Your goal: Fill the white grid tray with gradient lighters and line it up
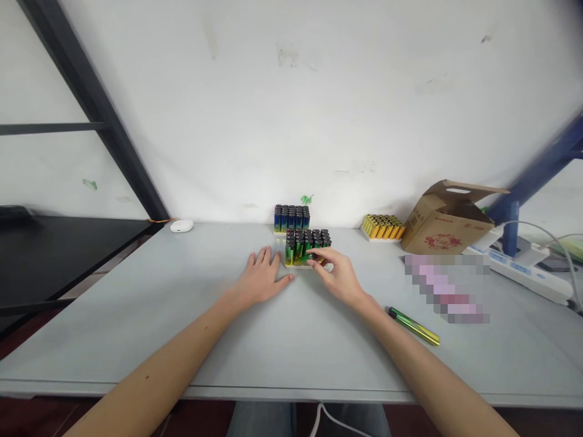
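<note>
My left hand [262, 276] lies flat on the grey table with its fingers spread, just left of a tray of tubes, and holds nothing. My right hand [339, 273] pinches the black end of a slim green-and-yellow tube [301, 260], which is tilted almost flat at the front of the rack. That rack holds several upright tubes [299, 245] of the same green-to-yellow colour with black tops, standing in a pale tray [296, 266]. My right fingers partly cover its right side. A single loose green-and-yellow tube [414, 326] lies on the table beside my right forearm.
Behind stands a rack of blue tubes [291, 218]. By the wall at right are yellow tubes [385, 226] in a white tray and an open cardboard box [444, 224]. A power strip [523, 273] lies far right, a white case [181, 226] far left. A blurred-out patch covers part of the table.
</note>
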A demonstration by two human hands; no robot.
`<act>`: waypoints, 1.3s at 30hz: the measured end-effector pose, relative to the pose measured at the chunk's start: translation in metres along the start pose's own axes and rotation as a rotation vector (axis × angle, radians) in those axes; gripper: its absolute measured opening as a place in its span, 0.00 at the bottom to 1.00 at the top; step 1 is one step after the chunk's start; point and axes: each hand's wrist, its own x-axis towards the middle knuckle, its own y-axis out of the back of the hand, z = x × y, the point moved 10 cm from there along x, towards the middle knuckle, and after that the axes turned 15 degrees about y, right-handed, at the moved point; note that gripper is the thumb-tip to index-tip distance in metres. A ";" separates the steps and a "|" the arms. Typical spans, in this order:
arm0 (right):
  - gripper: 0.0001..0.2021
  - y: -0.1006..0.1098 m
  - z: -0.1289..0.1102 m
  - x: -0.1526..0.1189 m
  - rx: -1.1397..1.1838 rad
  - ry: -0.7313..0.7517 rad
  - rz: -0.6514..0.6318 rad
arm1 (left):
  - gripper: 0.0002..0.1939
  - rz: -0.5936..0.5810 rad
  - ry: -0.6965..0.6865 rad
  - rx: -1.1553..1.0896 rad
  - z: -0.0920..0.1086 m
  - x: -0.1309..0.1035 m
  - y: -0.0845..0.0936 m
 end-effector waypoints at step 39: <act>0.13 -0.003 -0.026 0.004 -0.395 0.310 0.051 | 0.45 -0.007 0.002 0.031 0.001 0.001 -0.001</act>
